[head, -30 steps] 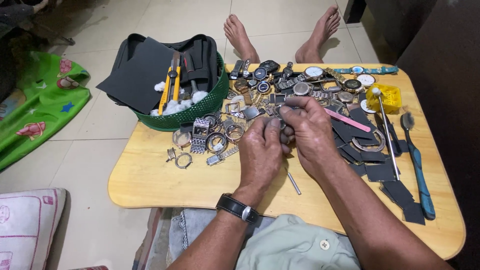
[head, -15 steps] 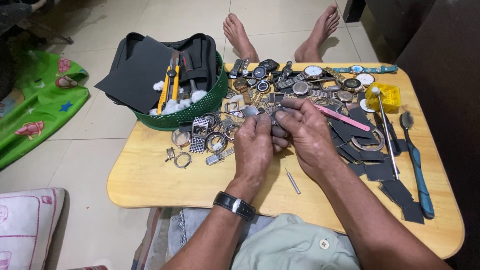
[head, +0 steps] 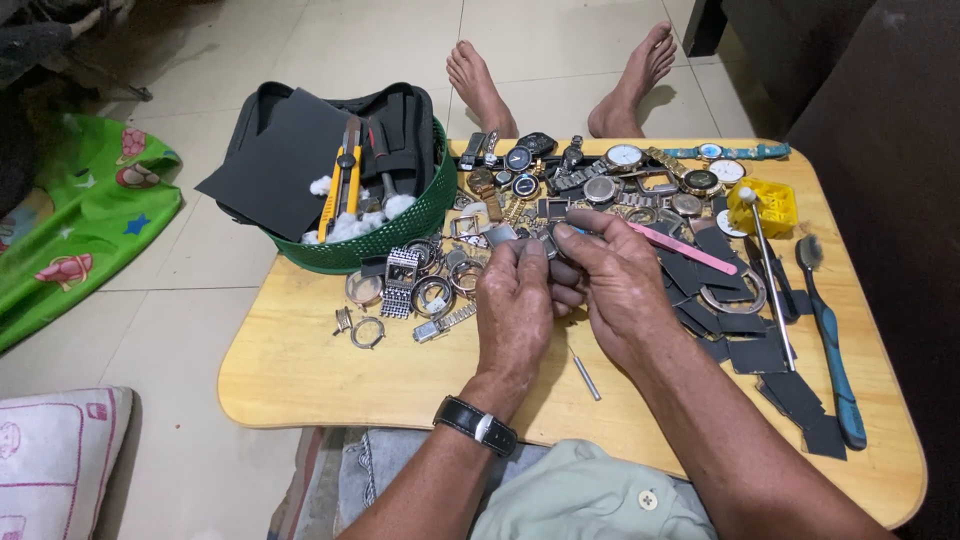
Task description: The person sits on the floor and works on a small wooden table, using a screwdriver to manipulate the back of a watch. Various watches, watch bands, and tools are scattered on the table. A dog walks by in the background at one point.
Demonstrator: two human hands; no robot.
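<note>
My left hand (head: 512, 310) and my right hand (head: 610, 285) meet over the middle of a low wooden table (head: 300, 370). Together their fingertips pinch a small metal watch part (head: 545, 240); its exact shape is hidden by the fingers. A black wristwatch (head: 475, 425) is strapped on my left wrist. Just beyond the hands lies a heap of watches and watch cases (head: 600, 180). Loose metal bands and rings (head: 420, 290) sit left of my left hand. A thin metal pin (head: 585, 375) lies on the table under my right wrist.
A green basket (head: 400, 225) at back left holds black sheets, cotton and a yellow cutter (head: 335, 185). A pink tool (head: 680, 250), yellow box (head: 762, 205), black pieces (head: 790, 390) and a blue brush (head: 830, 340) lie right. Two bare feet (head: 560, 75) rest beyond the table.
Both hands have shifted slightly on the small part between the fingertips, staying in the same spot over the table. Nothing else has moved.
</note>
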